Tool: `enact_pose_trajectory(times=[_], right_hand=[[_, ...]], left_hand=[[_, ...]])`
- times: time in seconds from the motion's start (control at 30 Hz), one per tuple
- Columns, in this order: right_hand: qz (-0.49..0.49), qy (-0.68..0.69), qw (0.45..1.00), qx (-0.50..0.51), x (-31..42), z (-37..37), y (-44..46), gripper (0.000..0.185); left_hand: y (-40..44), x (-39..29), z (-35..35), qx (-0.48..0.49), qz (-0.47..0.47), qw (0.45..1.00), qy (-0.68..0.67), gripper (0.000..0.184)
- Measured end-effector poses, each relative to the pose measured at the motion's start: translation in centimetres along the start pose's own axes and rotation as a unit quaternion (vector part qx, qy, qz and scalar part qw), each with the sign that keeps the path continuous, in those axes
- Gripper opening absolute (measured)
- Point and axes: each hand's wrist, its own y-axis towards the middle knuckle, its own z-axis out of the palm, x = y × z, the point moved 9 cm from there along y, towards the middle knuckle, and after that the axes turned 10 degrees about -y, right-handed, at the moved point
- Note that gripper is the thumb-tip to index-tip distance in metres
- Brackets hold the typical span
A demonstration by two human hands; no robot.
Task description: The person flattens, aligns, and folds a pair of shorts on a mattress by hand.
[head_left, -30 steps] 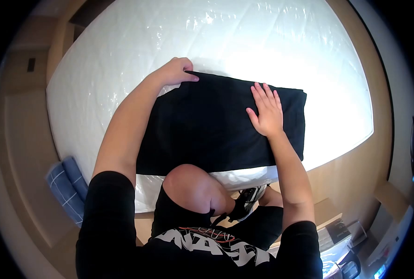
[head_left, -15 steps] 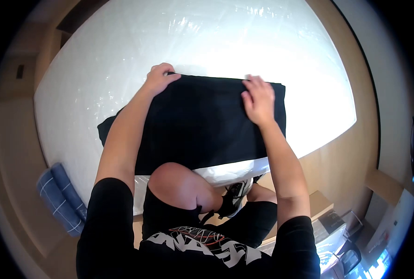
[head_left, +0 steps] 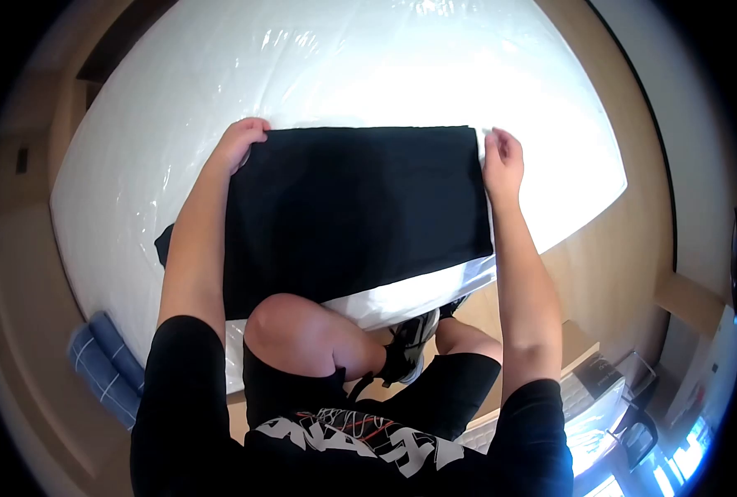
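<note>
A folded black cloth lies flat on a white plastic-covered mattress, a small piece of it sticking out on the left past my forearm. My left hand is closed on the cloth's far left corner, thumb on top and the other fingers partly hidden. Just beyond the right edge, close to the far right corner, is my right hand. Its fingers are loosely curled and apart, with no cloth visible between them.
My bent knee touches or nearly meets the cloth's near edge. A rolled blue checked fabric lies beside the mattress at lower left. Wooden framing borders the right side. A black shoe shows below the cloth.
My left hand has moved left to the cloth's corner. The right hand has slid off the top of the cloth to its right side. The cloth looks flatter and squarer, shifted slightly left.
</note>
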Motion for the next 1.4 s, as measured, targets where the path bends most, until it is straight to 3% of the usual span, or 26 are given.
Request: enact_pose_trajectory(times=[0.07,0.1,0.27,0.37,0.6,0.7,0.77,0.8,0.87,1.0,1.1,1.17,1.2,1.23,1.27,1.3,1.4], right_hand=[[0.119,-0.11,0.987,0.017,-0.3,-2.0,-0.9,0.041],[0.108,-0.127,0.983,0.082,0.1,-1.4,-0.7,0.042],[0.067,-0.142,0.972,0.173,1.6,1.7,-0.5,0.041],[0.115,-0.106,0.971,0.179,0.0,2.9,0.5,0.034],[0.123,-0.065,0.965,0.221,1.3,2.5,1.2,0.021],[0.17,0.057,0.963,0.201,1.3,2.5,0.8,0.028],[0.203,0.084,0.962,0.161,-0.1,1.8,1.1,0.048],[0.219,0.106,0.958,0.153,-0.9,1.9,1.2,0.049],[0.237,0.147,0.951,0.138,-2.0,2.3,1.0,0.054],[0.181,-0.027,0.981,0.058,-0.1,-0.3,0.2,0.064],[0.071,-0.196,0.968,0.139,0.0,-2.4,-1.5,0.069],[0.116,-0.172,0.941,0.269,-2.3,-2.7,-4.6,0.059],[0.102,-0.13,0.939,0.303,-1.7,-2.8,-5.6,0.049],[0.115,-0.003,0.939,0.323,-1.7,-2.5,-6.5,0.037],[0.138,-0.004,0.917,0.374,-2.4,-2.3,-7.2,0.033],[0.164,-0.006,0.891,0.423,-2.1,-2.2,-8.1,0.029],[0.145,-0.059,0.902,0.402,-3.3,-2.4,-8.2,0.024]], left_hand=[[-0.1,-0.6,0.6,0.024,0.017,1.0,-0.01,0.009],[-0.3,-0.6,1.0,0.036,0.02,0.999,-0.014,0.01],[-0.2,0.0,0.9,0.013,0.007,1.0,0.021,0.009],[0.6,0.1,0.1,0.001,0.057,0.995,0.086,0.013],[-0.1,-0.3,0.8,-0.008,0.071,0.993,0.091,0.017],[0.5,-0.1,0.4,0.004,0.077,0.992,0.096,0.02],[0.4,-0.4,0.5,0.004,0.08,0.99,0.119,0.02],[0.6,0.3,0.1,0.011,0.027,0.994,0.103,0.02],[0.5,0.2,-0.1,0.006,0.024,0.994,0.109,0.019],[-0.1,-2.0,1.2,-0.006,0.047,0.981,0.188,0.028],[-0.6,-4.4,2.7,0.002,0.011,0.932,0.363,0.031],[-0.5,-5.3,3.7,0.04,-0.042,0.879,0.472,0.029],[-0.5,-5.2,4.4,0.074,-0.046,0.842,0.533,0.026],[-0.3,-5.2,5.3,0.108,-0.047,0.799,0.59,0.023],[-0.1,-5.4,6.1,0.143,-0.046,0.749,0.645,0.021],[0.4,-5.5,5.8,0.124,-0.057,0.761,0.634,0.016],[1.1,-4.7,4.6,0.059,-0.107,0.821,0.558,0.016]])
